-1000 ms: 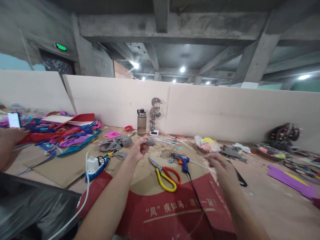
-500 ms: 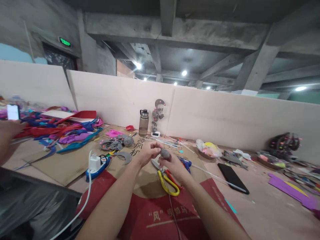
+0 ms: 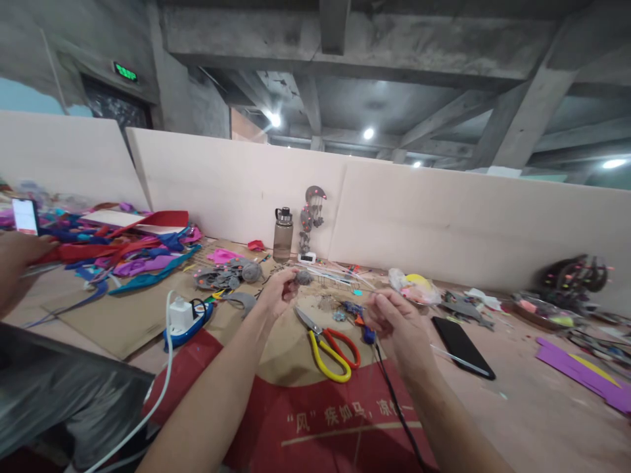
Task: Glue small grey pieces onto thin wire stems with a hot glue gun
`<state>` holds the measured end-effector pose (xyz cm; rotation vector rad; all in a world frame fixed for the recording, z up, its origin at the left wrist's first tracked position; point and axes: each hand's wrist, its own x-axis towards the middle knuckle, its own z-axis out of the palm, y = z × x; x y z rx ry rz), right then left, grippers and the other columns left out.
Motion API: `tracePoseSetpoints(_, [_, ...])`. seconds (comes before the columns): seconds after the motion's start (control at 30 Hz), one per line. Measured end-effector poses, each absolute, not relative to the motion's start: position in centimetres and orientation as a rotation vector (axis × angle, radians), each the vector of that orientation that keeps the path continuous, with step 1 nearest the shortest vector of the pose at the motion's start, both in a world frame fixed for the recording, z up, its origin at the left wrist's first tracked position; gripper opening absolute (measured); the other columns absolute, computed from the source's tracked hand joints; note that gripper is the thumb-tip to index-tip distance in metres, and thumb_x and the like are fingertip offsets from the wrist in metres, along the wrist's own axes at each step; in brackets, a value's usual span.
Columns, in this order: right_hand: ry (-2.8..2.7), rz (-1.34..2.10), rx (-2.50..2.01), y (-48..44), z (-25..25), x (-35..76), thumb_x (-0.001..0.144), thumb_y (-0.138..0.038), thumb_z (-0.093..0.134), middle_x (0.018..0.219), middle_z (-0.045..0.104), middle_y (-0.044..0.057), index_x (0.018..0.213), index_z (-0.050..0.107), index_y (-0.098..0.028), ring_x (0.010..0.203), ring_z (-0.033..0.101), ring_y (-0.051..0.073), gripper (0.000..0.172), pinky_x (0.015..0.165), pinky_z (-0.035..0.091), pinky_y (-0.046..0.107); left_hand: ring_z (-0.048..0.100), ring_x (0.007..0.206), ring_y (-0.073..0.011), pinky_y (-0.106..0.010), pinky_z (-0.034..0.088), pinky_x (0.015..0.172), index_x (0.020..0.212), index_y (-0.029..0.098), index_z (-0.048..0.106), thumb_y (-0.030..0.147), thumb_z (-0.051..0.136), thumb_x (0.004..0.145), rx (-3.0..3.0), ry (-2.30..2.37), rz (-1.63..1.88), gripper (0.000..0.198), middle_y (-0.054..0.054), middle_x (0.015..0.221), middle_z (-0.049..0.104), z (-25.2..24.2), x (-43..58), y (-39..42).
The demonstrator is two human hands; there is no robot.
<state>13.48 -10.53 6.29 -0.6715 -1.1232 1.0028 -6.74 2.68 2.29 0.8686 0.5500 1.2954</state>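
Note:
My left hand (image 3: 280,292) is closed on a small fuzzy grey ball (image 3: 303,276), which looks like wound yarn, held above the cardboard. Off to the right my right hand (image 3: 397,322) makes a pinch with thumb and forefinger. Whatever sits between those fingertips is too thin to make out. Between and below both hands lie scissors (image 3: 328,348) with one yellow and one red handle, blades pointing away to the left. A blue glue gun (image 3: 367,334) rests just left of my right hand, partly hidden, with a black cord running toward me.
A power strip (image 3: 190,326) with a white plug stands at left. Behind are a water bottle (image 3: 282,235) and a hanging grey ornament (image 3: 311,213). A black phone (image 3: 462,347) lies at right. Another person's hand (image 3: 22,253) is near a lit phone (image 3: 25,217) at far left.
My hands have moved apart: the left went slightly left with the grey ball, while the right let go of the ball and went right. The scissors and glue gun are now less covered.

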Motion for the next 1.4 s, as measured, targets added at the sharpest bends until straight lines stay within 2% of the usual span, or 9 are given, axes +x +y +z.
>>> tracePoseSetpoints(0.33, [-0.951, 0.575, -0.343, -15.2, 10.5, 16.9, 0.082, -0.024, 0.059, 0.055, 0.025, -0.007, 0.071, 0.059, -0.019, 0.047, 0.021, 0.006, 0.012, 0.043, 0.021, 0.019, 0.032, 0.04, -0.0009, -0.014, 0.011, 0.035, 0.077, 0.013, 0.054, 0.013, 0.068, 0.053, 0.736, 0.498, 1.389, 0.028, 0.006, 0.056, 0.05, 2.2, -7.5, 3.6])
tracePoseSetpoints(0.47, [-1.406, 0.643, -0.554, -15.0, 9.6, 16.8, 0.082, -0.027, 0.059, 0.054, 0.042, -0.003, 0.063, 0.061, -0.021, 0.051, 0.041, 0.01, 0.02, 0.05, 0.036, 0.024, 0.032, 0.041, -0.0008, -0.014, 0.013, 0.035, 0.079, 0.014, 0.054, 0.013, 0.07, 0.055, 0.754, 0.434, 1.367, 0.028, 0.006, 0.058, 0.05, 2.4, -7.5, 3.4])
tracePoseSetpoints(0.6, [-1.798, 0.61, -1.227, -12.3, 7.8, 15.8, 0.08, -0.035, 0.063, 0.09, 0.069, 0.006, 0.084, 0.069, -0.023, 0.086, 0.062, 0.021, 0.014, 0.079, 0.048, 0.038, 0.037, 0.045, -0.0029, -0.014, 0.018, 0.038, 0.083, 0.014, 0.056, 0.018, 0.073, 0.057, 0.952, 0.475, 1.365, 0.031, 0.005, 0.059, 0.05, 2.8, -6.7, 2.1])
tracePoseSetpoints(0.7, [-1.655, 0.53, -1.3, -9.5, 6.4, 14.0, 0.078, -0.041, 0.063, 0.121, 0.063, 0.009, 0.112, 0.062, -0.024, 0.114, 0.057, 0.026, 0.038, 0.095, 0.044, 0.042, 0.037, 0.046, -0.0033, -0.015, 0.022, 0.04, 0.086, 0.013, 0.059, 0.022, 0.076, 0.06, 1.112, 0.474, 1.327, 0.033, 0.005, 0.057, 0.048, 2.8, -6.0, 1.2])
tracePoseSetpoints(0.8, [-1.584, 0.717, -1.155, -7.1, 5.0, 12.1, 0.075, -0.043, 0.065, 0.132, 0.056, 0.009, 0.126, 0.052, -0.025, 0.121, 0.052, 0.025, 0.056, 0.091, 0.047, 0.038, 0.035, 0.043, -0.0031, -0.017, 0.025, 0.041, 0.086, 0.013, 0.059, 0.025, 0.076, 0.063, 1.222, 0.466, 1.238, 0.031, 0.006, 0.055, 0.048, 2.5, -5.6, 0.9])
tracePoseSetpoints(0.9, [-1.638, 0.9, -1.068, -5.5, 3.8, 11.0, 0.076, -0.041, 0.066, 0.097, 0.068, 0.004, 0.106, 0.062, -0.024, 0.091, 0.062, 0.019, 0.034, 0.078, 0.05, 0.033, 0.033, 0.04, -0.0028, -0.017, 0.023, 0.039, 0.083, 0.013, 0.058, 0.026, 0.074, 0.063, 1.265, 0.465, 1.188, 0.029, 0.006, 0.053, 0.047, 2.3, -5.5, 1.1])
tracePoseSetpoints(1.0, [-1.54, 0.939, -1.078, -4.8, 3.2, 11.1, 0.085, -0.047, 0.054, 0.058, 0.053, -0.002, 0.073, 0.062, -0.021, 0.056, 0.05, 0.013, 0.03, 0.061, 0.044, 0.029, 0.03, 0.038, -0.0025, -0.016, 0.017, 0.036, 0.078, 0.014, 0.055, 0.024, 0.071, 0.06, 1.193, 0.49, 1.238, 0.026, 0.008, 0.049, 0.043, 2.4, -5.8, 1.5])
tracePoseSetpoints(1.27, [-1.009, 0.672, -0.47, -8.2, 8.3, 14.0, 0.081, -0.042, 0.066, 0.054, 0.024, -0.008, 0.066, 0.052, -0.02, 0.049, 0.026, 0.007, 0.03, 0.054, 0.034, 0.023, 0.031, 0.039, -0.0011, -0.013, 0.01, 0.035, 0.077, 0.015, 0.051, 0.018, 0.067, 0.054, 0.859, 0.509, 1.394, 0.028, 0.008, 0.054, 0.044, 2.4, -7.2, 3.3])
tracePoseSetpoints(1.4, [-0.909, 0.449, -0.284, -11.6, 11.9, 16.3, 0.085, -0.024, 0.06, 0.058, 0.022, -0.007, 0.068, 0.051, -0.019, 0.051, 0.026, 0.008, 0.021, 0.055, 0.032, 0.023, 0.029, 0.038, 0.0003, -0.013, 0.009, 0.034, 0.073, 0.015, 0.048, 0.015, 0.068, 0.055, 0.781, 0.516, 1.441, 0.026, 0.008, 0.055, 0.045, 2.6, -7.6, 3.8])
